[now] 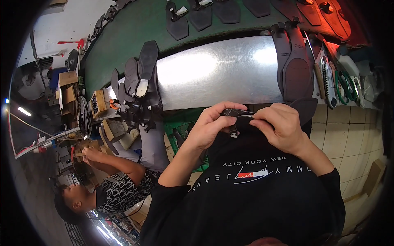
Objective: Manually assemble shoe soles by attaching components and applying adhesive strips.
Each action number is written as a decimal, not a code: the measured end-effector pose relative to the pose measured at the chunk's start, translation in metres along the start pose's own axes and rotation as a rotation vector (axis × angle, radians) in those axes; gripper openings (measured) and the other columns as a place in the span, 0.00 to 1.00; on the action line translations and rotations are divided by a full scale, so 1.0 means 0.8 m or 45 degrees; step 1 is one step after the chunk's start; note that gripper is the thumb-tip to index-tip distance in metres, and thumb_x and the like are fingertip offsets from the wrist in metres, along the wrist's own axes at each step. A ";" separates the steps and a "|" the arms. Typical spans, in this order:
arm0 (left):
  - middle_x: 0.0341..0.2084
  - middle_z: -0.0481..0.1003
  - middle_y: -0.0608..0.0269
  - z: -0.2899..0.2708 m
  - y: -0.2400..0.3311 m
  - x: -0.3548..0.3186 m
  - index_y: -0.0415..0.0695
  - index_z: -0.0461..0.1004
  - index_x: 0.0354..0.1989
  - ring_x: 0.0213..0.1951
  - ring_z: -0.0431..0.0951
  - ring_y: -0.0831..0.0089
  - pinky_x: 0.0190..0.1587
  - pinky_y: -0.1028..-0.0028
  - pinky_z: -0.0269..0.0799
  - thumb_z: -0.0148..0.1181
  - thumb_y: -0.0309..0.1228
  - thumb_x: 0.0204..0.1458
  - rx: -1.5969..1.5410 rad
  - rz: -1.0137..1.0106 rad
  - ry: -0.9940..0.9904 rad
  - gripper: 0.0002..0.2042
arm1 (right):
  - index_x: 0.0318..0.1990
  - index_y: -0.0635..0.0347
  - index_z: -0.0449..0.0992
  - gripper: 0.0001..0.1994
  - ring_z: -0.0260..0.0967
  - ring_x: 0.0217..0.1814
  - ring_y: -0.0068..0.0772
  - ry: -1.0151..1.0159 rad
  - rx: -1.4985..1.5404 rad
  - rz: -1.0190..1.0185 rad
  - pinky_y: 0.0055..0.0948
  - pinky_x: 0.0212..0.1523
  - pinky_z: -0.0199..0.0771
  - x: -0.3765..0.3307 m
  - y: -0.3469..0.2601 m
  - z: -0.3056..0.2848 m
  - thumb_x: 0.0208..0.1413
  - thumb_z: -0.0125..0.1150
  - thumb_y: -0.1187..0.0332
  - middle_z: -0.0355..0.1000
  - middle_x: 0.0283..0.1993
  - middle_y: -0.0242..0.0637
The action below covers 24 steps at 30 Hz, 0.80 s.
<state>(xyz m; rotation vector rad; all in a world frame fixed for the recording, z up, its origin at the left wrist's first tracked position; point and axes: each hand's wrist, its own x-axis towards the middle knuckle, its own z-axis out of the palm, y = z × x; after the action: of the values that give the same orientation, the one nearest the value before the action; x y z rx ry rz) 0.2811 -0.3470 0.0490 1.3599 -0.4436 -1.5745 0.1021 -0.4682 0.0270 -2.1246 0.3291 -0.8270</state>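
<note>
In front of my chest, both my hands pinch a black sandal point(243, 119). My left hand point(214, 123) has thumb and fingers closed on its strap end, where a black loop with a small whitish piece point(234, 134) hangs down. My right hand point(281, 125) is closed with thumb and fingertip pressed to the sandal's pale edge, close to the left fingertips. A dark sole end point(305, 110) sticks out beyond the right hand and looks like part of the same sandal. My hands cover most of its middle.
A shiny metal plate point(217, 69) lies along the bench edge, with black soles point(298, 65) at its right and stacked sandals point(141, 74) at its left. A knife point(328, 82) and green-handled scissors point(347, 86) lie far right. A co-worker point(119, 184) sits at left, near a green crate point(201, 162).
</note>
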 end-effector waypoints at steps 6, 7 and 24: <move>0.27 0.75 0.70 0.000 -0.012 0.007 0.39 0.76 0.45 0.24 0.71 0.87 0.26 0.86 0.66 0.53 0.23 0.52 0.113 -0.025 0.098 0.13 | 0.29 0.60 0.72 0.07 0.68 0.22 0.38 -0.030 0.022 0.058 0.34 0.25 0.66 -0.008 0.006 0.009 0.46 0.67 0.73 0.69 0.22 0.36; 0.24 0.75 0.71 0.002 -0.013 0.006 0.39 0.78 0.43 0.23 0.70 0.88 0.25 0.86 0.66 0.55 0.24 0.52 0.132 -0.021 0.135 0.11 | 0.29 0.60 0.72 0.07 0.68 0.22 0.38 -0.032 0.021 0.058 0.34 0.25 0.66 -0.009 0.005 0.011 0.46 0.67 0.73 0.69 0.22 0.36; 0.23 0.78 0.64 0.010 -0.008 -0.003 0.36 0.78 0.32 0.26 0.75 0.83 0.29 0.81 0.69 0.62 0.25 0.47 0.713 0.343 0.307 0.06 | 0.30 0.61 0.77 0.06 0.72 0.25 0.42 -0.315 0.505 0.663 0.32 0.26 0.68 0.013 0.003 0.001 0.48 0.65 0.69 0.73 0.22 0.42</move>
<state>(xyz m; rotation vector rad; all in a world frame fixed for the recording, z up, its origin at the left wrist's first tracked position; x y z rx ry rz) 0.2711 -0.3446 0.0481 1.7961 -0.9220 -1.0832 0.1106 -0.4745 0.0300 -1.6363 0.5107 -0.2904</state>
